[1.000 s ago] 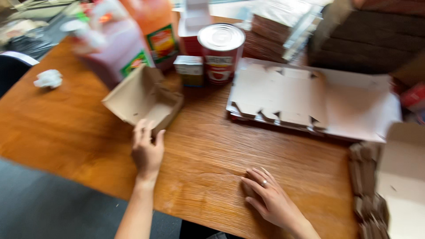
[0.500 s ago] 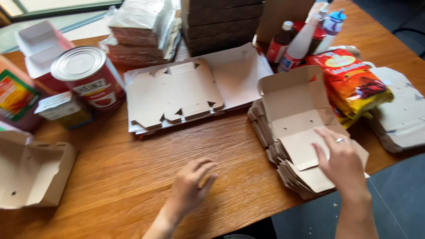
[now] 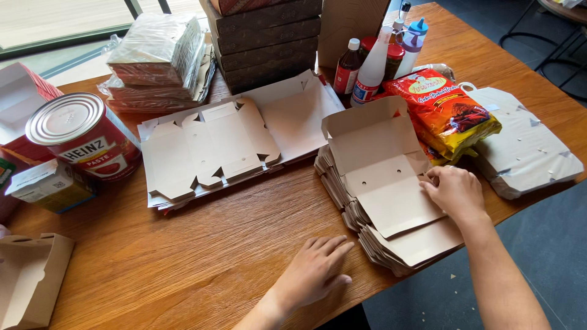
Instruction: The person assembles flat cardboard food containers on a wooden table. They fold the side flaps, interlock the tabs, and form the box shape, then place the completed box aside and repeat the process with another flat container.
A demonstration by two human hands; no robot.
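- Nearest us, our left hand (image 3: 315, 269) lies flat, palm down on the bare wooden counter (image 3: 202, 256), fingers loosely spread and pointing toward the stack to its right; it holds nothing.
- Just right of it, our right hand (image 3: 454, 192) rests on the right edge of the top flat carton (image 3: 382, 177), fingers curled and pinching at that edge. We cannot tell whether it has truly gripped the sheet.
- That carton tops a fanned stack of unfolded brown cartons (image 3: 397, 244) at the counter's near edge; its upper flap stands partly raised, two small holes show in its face.
- Far left, near edge: one folded-up brown box (image 3: 27, 278), open at the top.
- Mid left: a small white-and-green packet (image 3: 49, 186) lying beside a large red tin can (image 3: 85, 134) with a silver lid.
- Centre: a second pile of flat die-cut cartons (image 3: 214, 146), pale, spread out, well apart from both hands.
- Right: a red-and-yellow snack bag (image 3: 449, 110) lying over pale flat sheets (image 3: 526, 146) that reach the counter's right edge.
- Behind the bag: a cluster of sauce bottles (image 3: 376, 64), one white with red cap, one dark, one with a blue cap.
- Farthest: plastic-wrapped bundles (image 3: 159, 61) at left, dark stacked boxes (image 3: 269, 36) at centre.
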